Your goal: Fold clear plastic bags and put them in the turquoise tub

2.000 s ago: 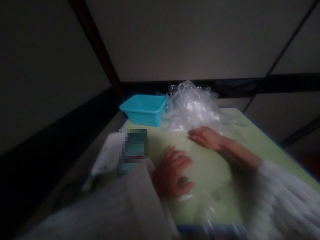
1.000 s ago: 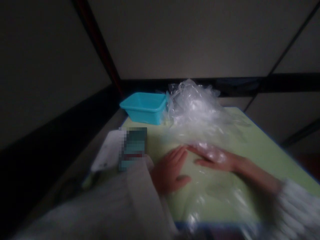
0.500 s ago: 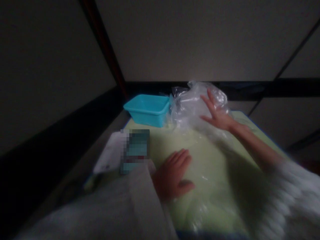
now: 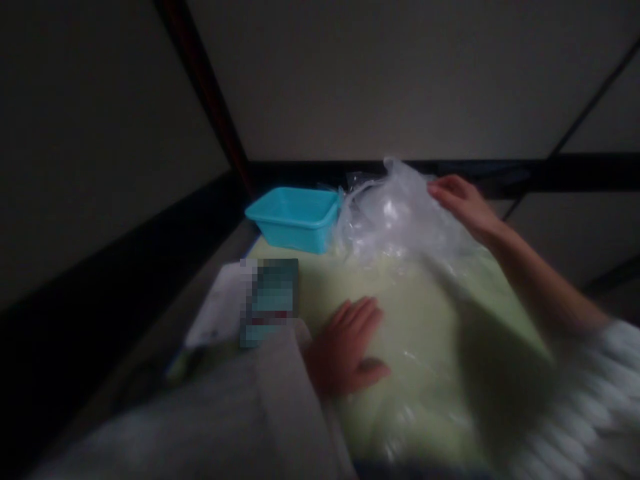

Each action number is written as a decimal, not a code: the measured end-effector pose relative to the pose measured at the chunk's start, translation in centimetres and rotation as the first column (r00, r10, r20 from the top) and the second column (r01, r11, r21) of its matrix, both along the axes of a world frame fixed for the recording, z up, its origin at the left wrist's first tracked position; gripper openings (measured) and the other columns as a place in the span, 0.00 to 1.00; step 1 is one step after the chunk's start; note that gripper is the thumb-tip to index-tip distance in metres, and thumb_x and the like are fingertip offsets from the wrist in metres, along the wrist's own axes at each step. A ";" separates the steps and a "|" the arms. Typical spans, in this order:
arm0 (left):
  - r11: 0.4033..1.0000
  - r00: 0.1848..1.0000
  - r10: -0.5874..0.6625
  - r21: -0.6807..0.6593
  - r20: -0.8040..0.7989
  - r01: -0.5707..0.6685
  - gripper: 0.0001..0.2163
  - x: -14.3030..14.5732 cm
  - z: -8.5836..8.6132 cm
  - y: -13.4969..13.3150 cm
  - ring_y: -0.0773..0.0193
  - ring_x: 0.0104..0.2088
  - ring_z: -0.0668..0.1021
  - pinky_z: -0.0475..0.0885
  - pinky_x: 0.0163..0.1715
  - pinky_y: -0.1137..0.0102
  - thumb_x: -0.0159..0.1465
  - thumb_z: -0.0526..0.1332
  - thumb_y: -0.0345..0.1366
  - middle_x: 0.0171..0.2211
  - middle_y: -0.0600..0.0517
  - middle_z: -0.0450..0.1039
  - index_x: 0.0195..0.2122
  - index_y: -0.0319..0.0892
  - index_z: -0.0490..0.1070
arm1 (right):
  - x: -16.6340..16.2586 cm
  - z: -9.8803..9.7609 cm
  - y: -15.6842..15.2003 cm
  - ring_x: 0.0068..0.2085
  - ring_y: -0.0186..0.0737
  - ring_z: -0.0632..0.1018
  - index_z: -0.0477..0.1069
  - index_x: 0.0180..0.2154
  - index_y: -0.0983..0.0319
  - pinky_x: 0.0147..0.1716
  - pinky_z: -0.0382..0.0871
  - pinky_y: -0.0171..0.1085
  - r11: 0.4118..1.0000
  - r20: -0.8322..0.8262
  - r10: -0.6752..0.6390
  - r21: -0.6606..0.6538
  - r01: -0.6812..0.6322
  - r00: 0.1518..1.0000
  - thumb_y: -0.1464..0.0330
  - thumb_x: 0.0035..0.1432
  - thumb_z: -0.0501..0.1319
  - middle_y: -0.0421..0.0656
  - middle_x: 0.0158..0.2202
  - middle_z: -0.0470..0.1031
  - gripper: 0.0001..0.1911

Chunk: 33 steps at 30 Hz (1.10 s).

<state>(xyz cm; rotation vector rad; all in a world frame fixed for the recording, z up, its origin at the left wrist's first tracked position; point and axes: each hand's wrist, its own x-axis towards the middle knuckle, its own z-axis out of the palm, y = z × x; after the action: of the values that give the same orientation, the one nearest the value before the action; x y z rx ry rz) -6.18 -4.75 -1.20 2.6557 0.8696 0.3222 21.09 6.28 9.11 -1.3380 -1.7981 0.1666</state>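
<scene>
Dim, blurred: your two hands at a green mat [image 4: 425, 300], clear plastic heap [image 4: 395, 220] beside the turquoise tub [image 4: 295, 223].
Your left hand [image 4: 345, 347] lies flat, fingers spread, on the mat, well in front of the tub. The crumpled plastic heap sits just right of the tub, against its wall. Your right hand [image 4: 463, 203] is at the heap's top edge, further right of the tub. Its fingertips meet the film, but the grip is too blurred to judge. A white sheet [image 4: 215, 310] lies front-left of the tub.

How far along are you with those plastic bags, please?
What looks like one clear bag lies flat on the green mat under the left hand. The right hand is at the top of the crumpled bag pile beside the blue tub; whether it grips is unclear. The pile looks large, so most seems left.
</scene>
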 end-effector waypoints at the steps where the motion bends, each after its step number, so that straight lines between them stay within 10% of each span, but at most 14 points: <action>1: 1.000 1.000 0.003 -0.001 -0.005 -0.003 0.34 0.0 0.0 0.0 0.49 0.65 0.51 0.46 0.63 0.50 0.60 0.58 0.49 0.64 0.37 0.50 0.62 0.35 0.52 | -0.1 0.4 -0.9 0.49 0.53 0.73 0.65 0.52 0.57 0.46 0.70 0.53 0.999 -0.021 -0.010 0.034 0.010 1.000 0.52 0.60 0.53 0.49 0.49 0.71 0.24; 7: 1.000 0.998 0.029 0.004 -0.047 -0.028 0.35 0.2 0.4 -0.1 0.49 0.65 0.52 0.46 0.63 0.53 0.58 0.61 0.48 0.64 0.35 0.50 0.61 0.32 0.53 | -1.8 -1.8 -7.5 0.46 0.48 0.77 0.72 0.44 0.58 0.47 0.72 0.50 0.943 0.199 0.334 -0.075 -0.325 0.921 0.59 0.63 0.53 0.46 0.44 0.76 0.15; 12: 0.999 0.998 0.014 0.050 -0.065 -0.010 0.37 0.3 0.0 -0.1 0.47 0.66 0.50 0.44 0.63 0.50 0.59 0.58 0.53 0.65 0.35 0.49 0.62 0.33 0.50 | -3.5 -7.8 -9.7 0.62 0.44 0.61 0.57 0.61 0.60 0.58 0.61 0.48 0.782 0.374 0.623 -0.333 -0.527 0.687 0.60 0.66 0.49 0.47 0.62 0.60 0.24; 18: 0.999 0.990 0.010 0.043 -0.141 -0.004 0.42 0.0 0.2 0.1 0.43 0.66 0.44 0.43 0.62 0.49 0.58 0.56 0.59 0.66 0.35 0.43 0.63 0.32 0.50 | -3.1 -12.0 -8.6 0.66 0.49 0.48 0.42 0.66 0.64 0.63 0.46 0.53 0.825 0.503 0.564 -0.300 -0.479 0.655 0.53 0.64 0.49 0.52 0.67 0.44 0.36; 33: 0.997 0.997 0.077 0.020 -0.009 -0.077 0.38 -0.7 0.1 1.1 0.45 0.66 0.43 0.44 0.62 0.48 0.60 0.56 0.56 0.66 0.35 0.41 0.63 0.33 0.50 | -2.8 -12.0 -10.0 0.66 0.55 0.46 0.41 0.66 0.65 0.62 0.47 0.54 0.939 0.638 0.337 -0.277 -0.202 0.692 0.47 0.62 0.44 0.52 0.67 0.44 0.40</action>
<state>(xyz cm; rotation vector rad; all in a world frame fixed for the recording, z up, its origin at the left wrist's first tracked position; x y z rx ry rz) -6.85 -3.62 -1.08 2.6486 0.9785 0.3390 18.30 -3.72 -2.85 -1.3498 -2.6727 -0.0097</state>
